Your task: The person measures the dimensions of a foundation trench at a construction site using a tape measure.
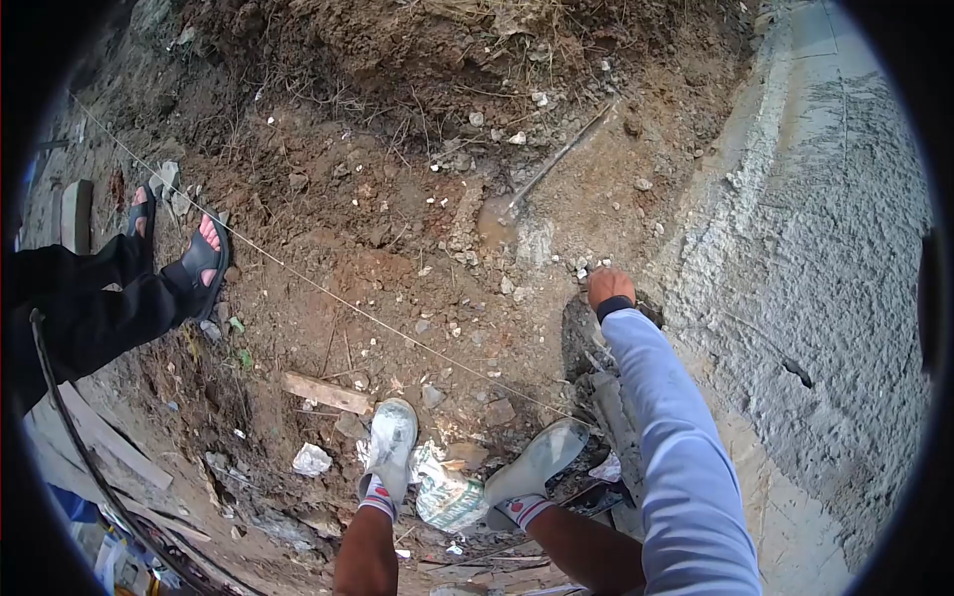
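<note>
My right hand point(609, 286), at the end of a pale blue sleeve with a dark band at the wrist, reaches down to the dirt beside the concrete edge. Its fingers are curled in, and what they hold, if anything, is hidden. Small pale stones point(583, 264) lie just beyond the knuckles. Under the wrist is a dark, rounded hollow or object point(579, 338), partly covered by my arm. A thin rod point(564, 154) lies farther off, its lower end in a small muddy puddle point(497, 221). My left hand is out of view.
A taut string point(328, 288) crosses the ground diagonally towards my right boot point(542, 459). Rough concrete point(815, 258) runs along the right. Another person's sandalled foot point(207, 258) stands at left. A wood strip point(326, 391) and a crumpled sack point(449, 497) lie near my left boot point(394, 437).
</note>
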The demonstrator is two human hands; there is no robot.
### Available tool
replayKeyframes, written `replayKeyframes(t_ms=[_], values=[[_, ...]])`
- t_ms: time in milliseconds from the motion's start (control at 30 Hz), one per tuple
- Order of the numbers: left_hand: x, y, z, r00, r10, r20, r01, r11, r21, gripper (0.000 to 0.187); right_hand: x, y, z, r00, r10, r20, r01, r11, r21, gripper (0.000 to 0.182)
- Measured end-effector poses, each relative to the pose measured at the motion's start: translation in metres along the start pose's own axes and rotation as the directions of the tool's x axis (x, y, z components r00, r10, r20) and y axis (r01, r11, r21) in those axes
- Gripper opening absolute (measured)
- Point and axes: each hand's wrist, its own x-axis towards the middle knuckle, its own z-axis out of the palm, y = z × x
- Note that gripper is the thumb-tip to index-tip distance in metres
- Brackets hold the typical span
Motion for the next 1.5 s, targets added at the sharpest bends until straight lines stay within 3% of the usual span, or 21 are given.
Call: replayKeyframes(t_ms=[33, 167, 300, 367, 500, 567, 633, 767, 900, 1100, 1167, 1300, 1367, 1433, 1500], values=[[0.000, 0.000, 0.003, 1.000, -0.002, -0.005, 0.001, 1.000, -0.002, 0.021, -0.003, -0.004, 0.002, 1.000, -0.015, 0.022, 0.015, 1.000, 0.000, 0.024], [-0.001, 0.011, 0.014, 1.000, -0.009, 0.010, 0.009, 1.000, -0.022, 0.021, 0.004, -0.004, -0.026, 0.965, 0.137, 0.226, -0.165, 0.980, 0.109, 0.027], [0.000, 0.008, 0.014, 1.000, -0.009, 0.013, 0.009, 0.999, -0.032, 0.021, 0.003, -0.005, -0.027, 0.974, 0.088, 0.208, -0.086, 0.996, -0.017, 0.034], [-0.006, -0.005, 0.004, 1.000, -0.029, 0.004, 0.029, 1.000, -0.009, 0.021, 0.004, -0.002, -0.005, 0.957, 0.173, 0.233, -0.197, 0.977, 0.083, 0.033], [-0.006, 0.004, 0.004, 0.999, -0.034, -0.001, 0.034, 0.999, -0.026, 0.021, 0.014, -0.011, -0.020, 0.919, 0.250, 0.304, -0.271, 0.962, 0.026, 0.031], [-0.009, 0.010, 0.005, 1.000, -0.031, 0.004, 0.031, 0.999, -0.033, 0.021, 0.024, -0.009, -0.004, 0.932, 0.250, 0.263, -0.251, 0.968, -0.031, 0.029], [-0.010, 0.015, 0.004, 1.000, -0.023, 0.004, 0.023, 0.999, -0.036, 0.021, 0.027, -0.013, -0.009, 0.932, 0.175, 0.317, -0.217, 0.971, 0.104, 0.027], [-0.011, 0.016, 0.004, 1.000, -0.027, 0.008, 0.027, 0.999, -0.047, 0.021, 0.018, -0.012, 0.009, 0.976, 0.171, 0.131, -0.174, 0.985, 0.007, 0.028], [-0.013, 0.023, 0.006, 1.000, -0.007, 0.010, 0.007, 0.999, -0.050, 0.021, 0.020, -0.007, 0.001, 0.993, 0.088, 0.081, -0.090, 0.996, 0.022, 0.029], [-0.005, 0.023, 0.023, 1.000, -0.012, 0.025, 0.013, 0.999, -0.046, 0.022, 0.016, -0.002, 0.007, 0.988, 0.092, 0.121, -0.090, 0.996, -0.024, 0.023], [-0.005, 0.031, 0.029, 0.999, -0.006, 0.046, 0.008, 0.998, -0.056, 0.022, 0.019, -0.002, -0.006, 0.968, 0.093, 0.234, -0.113, 0.991, 0.073, 0.030], [-0.019, 0.058, 0.041, 0.995, 0.008, 0.099, -0.001, 0.998, -0.069, 0.023, 0.041, -0.015, -0.039, 0.984, 0.113, 0.139, -0.112, 0.994, -0.017, 0.034], [-0.014, 0.044, 0.041, 0.993, 0.000, 0.119, 0.007, 0.998, -0.059, 0.023, 0.009, -0.009, -0.013, 0.962, 0.127, 0.240, -0.132, 0.991, 0.002, 0.031], [-0.017, 0.064, 0.052, 0.985, 0.019, 0.169, -0.008, 0.998, -0.068, 0.023, 0.007, -0.009, -0.027, 0.961, 0.174, 0.214, -0.193, 0.979, 0.071, 0.031], [-0.041, 0.093, 0.055, 0.975, 0.030, 0.222, -0.013, 0.997, -0.080, 0.023, -0.007, -0.016, -0.023, 0.975, 0.127, 0.181, -0.120, 0.991, -0.051, 0.032]])
